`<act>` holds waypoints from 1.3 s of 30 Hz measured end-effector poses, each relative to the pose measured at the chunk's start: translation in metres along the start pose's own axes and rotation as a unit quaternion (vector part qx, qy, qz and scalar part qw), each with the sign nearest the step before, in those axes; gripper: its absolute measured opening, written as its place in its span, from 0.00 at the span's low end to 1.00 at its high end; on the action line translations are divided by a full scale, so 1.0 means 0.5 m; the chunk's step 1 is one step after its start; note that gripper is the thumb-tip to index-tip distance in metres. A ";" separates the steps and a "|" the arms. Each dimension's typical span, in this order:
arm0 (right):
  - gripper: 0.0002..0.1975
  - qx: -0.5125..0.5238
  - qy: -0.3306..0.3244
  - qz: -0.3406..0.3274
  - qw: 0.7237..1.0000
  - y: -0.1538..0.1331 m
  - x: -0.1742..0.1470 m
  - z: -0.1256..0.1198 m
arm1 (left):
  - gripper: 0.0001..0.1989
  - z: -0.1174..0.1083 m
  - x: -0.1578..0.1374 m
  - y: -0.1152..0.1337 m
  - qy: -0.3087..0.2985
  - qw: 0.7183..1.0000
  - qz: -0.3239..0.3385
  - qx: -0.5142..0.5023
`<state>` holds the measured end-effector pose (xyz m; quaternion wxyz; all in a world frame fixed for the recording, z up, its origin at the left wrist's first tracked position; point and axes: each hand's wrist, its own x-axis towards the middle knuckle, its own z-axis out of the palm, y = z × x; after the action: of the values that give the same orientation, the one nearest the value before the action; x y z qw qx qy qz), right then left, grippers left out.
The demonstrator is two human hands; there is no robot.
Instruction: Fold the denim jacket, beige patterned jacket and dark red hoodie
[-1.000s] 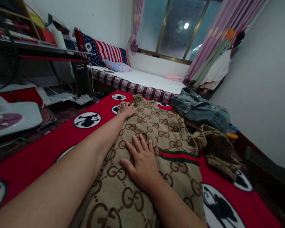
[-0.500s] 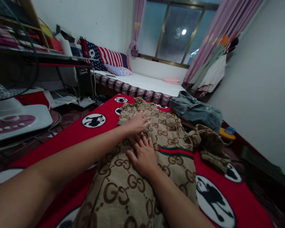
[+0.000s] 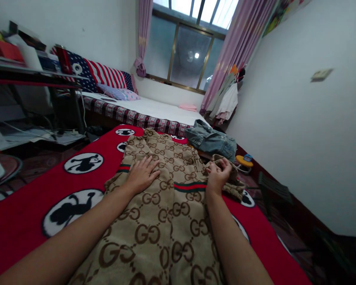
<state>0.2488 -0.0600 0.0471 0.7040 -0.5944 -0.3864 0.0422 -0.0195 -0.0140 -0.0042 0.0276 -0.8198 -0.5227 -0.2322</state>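
A tan jacket [image 3: 154, 198] with a brown letter pattern and green-red-green stripes lies spread on a red cloth [image 3: 26, 221] printed with dark figures in white ovals. My left hand [image 3: 142, 174] rests flat on the left of its chest, fingers stretched out. At the right edge, my right hand [image 3: 218, 174] has its fingers curled on the jacket's bunched sleeve [image 3: 234, 186]. That hand partly covers the sleeve, which lies crumpled beyond it. The jacket's lower end runs out of view toward me.
Folded denim clothing [image 3: 212, 138] lies just past the sleeve. Beyond stands a bed [image 3: 160, 113] below the window. A cluttered desk [image 3: 32, 75] is on the left. Against the right wall are a yellow stool [image 3: 243, 160] and a dark folding stool [image 3: 274, 188].
My right hand has moved from the jacket's middle to the sleeve at the right, its fingers now curled. My left hand stays flat on the chest. The view has turned right.
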 end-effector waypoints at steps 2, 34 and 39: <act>0.40 -0.075 0.074 -0.005 0.994 0.032 0.055 -0.046 | 0.27 -0.002 -0.001 0.001 0.024 1.000 0.007 -0.015; 0.28 -0.146 0.256 0.103 0.950 0.101 0.140 -0.129 | 0.17 -0.053 -0.014 -0.011 0.117 0.976 -0.176 0.046; 0.26 -0.039 0.114 -0.091 0.989 -0.088 0.125 -0.008 | 0.21 -0.038 0.001 -0.032 0.261 0.939 -0.170 -0.145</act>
<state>0.2772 -0.0435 0.1165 0.7207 -0.5849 -0.3569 -0.1051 -0.0398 -0.0120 0.0098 0.0041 -0.6247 -0.5891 -0.5125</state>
